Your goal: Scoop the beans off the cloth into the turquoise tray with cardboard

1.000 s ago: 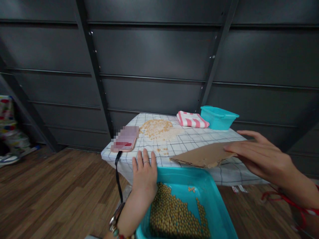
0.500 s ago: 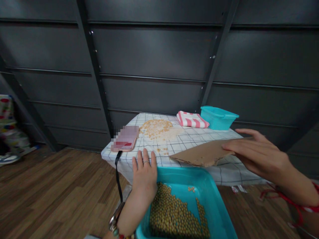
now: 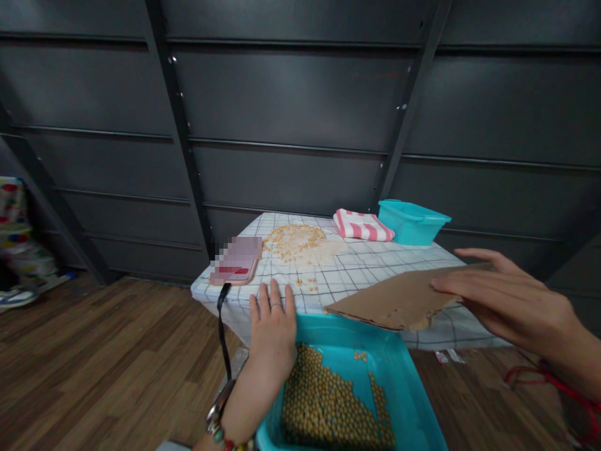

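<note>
Dark metal panels behind, checked bench (image 3: 370,266) up front: right hand (image 3: 509,300) pinched the cardboard sheet (image 3: 394,302), held over the bench edge above the teal tub (image 3: 350,341) of beans (image 3: 328,404). Left hand (image 3: 272,327) lay flat, fingers released, at the tub's rim, possibly steadying it. Scraping step, seemingly; next needs the sheet's edge down behind the spilled grains (image 3: 295,241).

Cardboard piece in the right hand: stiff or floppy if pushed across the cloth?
Probably fairly stiff: the cardboard piece juts out flat from the right hand, held at one end only, without sagging. Likely light, since one hand carries it. Its ragged near edge may bend or snag on the checked cloth.
</note>
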Tool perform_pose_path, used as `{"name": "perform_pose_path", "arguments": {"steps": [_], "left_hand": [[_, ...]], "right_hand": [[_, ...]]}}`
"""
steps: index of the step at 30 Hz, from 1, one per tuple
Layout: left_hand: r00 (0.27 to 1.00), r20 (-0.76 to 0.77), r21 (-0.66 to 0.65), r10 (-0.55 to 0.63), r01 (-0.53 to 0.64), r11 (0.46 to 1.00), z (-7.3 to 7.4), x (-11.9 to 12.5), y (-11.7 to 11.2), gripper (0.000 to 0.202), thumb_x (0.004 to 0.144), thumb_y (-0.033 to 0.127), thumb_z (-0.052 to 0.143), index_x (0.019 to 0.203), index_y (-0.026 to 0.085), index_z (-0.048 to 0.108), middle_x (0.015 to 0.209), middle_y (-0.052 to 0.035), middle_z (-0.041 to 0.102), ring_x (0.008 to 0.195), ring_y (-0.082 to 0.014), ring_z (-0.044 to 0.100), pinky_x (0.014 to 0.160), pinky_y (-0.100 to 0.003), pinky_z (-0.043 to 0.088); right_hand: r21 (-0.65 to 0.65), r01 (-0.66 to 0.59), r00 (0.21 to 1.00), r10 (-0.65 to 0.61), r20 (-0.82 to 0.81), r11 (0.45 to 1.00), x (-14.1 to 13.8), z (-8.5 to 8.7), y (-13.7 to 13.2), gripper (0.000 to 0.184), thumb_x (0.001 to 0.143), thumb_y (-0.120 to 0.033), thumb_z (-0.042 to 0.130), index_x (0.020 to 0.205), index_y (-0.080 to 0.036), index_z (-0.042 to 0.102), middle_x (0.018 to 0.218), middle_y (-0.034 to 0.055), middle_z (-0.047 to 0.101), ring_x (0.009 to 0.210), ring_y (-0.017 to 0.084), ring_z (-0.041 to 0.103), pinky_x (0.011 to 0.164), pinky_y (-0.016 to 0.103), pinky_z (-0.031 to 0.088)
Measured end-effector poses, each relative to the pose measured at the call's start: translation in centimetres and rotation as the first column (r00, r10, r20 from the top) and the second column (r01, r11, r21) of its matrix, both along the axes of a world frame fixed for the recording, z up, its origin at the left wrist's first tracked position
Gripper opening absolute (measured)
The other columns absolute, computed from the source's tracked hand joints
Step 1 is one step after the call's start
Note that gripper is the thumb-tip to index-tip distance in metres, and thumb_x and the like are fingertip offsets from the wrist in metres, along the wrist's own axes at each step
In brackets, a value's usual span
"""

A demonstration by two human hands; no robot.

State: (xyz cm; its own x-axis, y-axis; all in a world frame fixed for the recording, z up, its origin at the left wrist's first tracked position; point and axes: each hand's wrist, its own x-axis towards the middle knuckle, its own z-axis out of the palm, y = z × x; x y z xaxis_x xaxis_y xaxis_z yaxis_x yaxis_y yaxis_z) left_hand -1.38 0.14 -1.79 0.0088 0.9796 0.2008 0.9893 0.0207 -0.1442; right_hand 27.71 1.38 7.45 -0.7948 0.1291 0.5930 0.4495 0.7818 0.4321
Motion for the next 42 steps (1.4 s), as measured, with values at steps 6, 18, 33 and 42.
{"name": "perform_pose_path", "arguments": {"steps": [6,18,33,42], "left_hand": [[0.999,-0.033,0.079,-0.012,0.014,0.997,-0.4,-0.1,0.0,0.058,0.074,0.003,0.036,0.131,0.009,0.035,0.137,-0.0231,0.035,0.125,-0.0369,0.031,0.099,-0.053,0.030],[1.000,0.029,-0.007,0.005,-0.005,1.000,0.1,0.1,-0.1,0.060,0.073,0.001,0.036,0.132,0.007,0.032,0.140,-0.0243,0.028,0.128,-0.0383,0.024,0.101,-0.054,0.025],[0.999,0.032,0.044,-0.013,0.012,0.999,-0.2,0.0,-0.2,0.058,0.074,0.004,0.038,0.132,0.008,0.034,0.139,-0.0239,0.033,0.127,-0.0375,0.028,0.101,-0.055,0.027],[0.999,0.039,0.085,-0.036,0.032,0.996,-0.8,-0.2,-0.1,0.058,0.074,0.003,0.036,0.132,0.007,0.034,0.138,-0.0256,0.032,0.126,-0.0383,0.029,0.100,-0.056,0.027]], "right_hand": [[0.006,-0.015,1.000,0.016,-0.015,1.000,-0.3,0.1,-0.5,0.036,0.078,0.000,0.047,0.111,-0.014,0.051,0.085,0.0060,0.065,0.081,0.014,0.060,0.091,0.042,0.042],[0.167,0.059,0.997,-0.065,0.033,0.984,-1.7,-0.3,1.2,0.026,0.077,0.001,0.046,0.097,-0.014,0.053,0.079,0.0066,0.067,0.075,0.016,0.062,0.084,0.046,0.046],[0.193,0.067,0.998,-0.069,0.003,0.979,-3.3,-0.2,1.3,0.029,0.076,0.001,0.045,0.098,-0.016,0.052,0.081,0.0034,0.068,0.074,0.012,0.062,0.089,0.041,0.044],[0.199,0.040,0.999,-0.044,0.017,0.979,-3.0,0.2,0.5,0.030,0.076,0.002,0.045,0.099,-0.016,0.052,0.078,0.0048,0.068,0.074,0.014,0.063,0.085,0.041,0.047]]}}
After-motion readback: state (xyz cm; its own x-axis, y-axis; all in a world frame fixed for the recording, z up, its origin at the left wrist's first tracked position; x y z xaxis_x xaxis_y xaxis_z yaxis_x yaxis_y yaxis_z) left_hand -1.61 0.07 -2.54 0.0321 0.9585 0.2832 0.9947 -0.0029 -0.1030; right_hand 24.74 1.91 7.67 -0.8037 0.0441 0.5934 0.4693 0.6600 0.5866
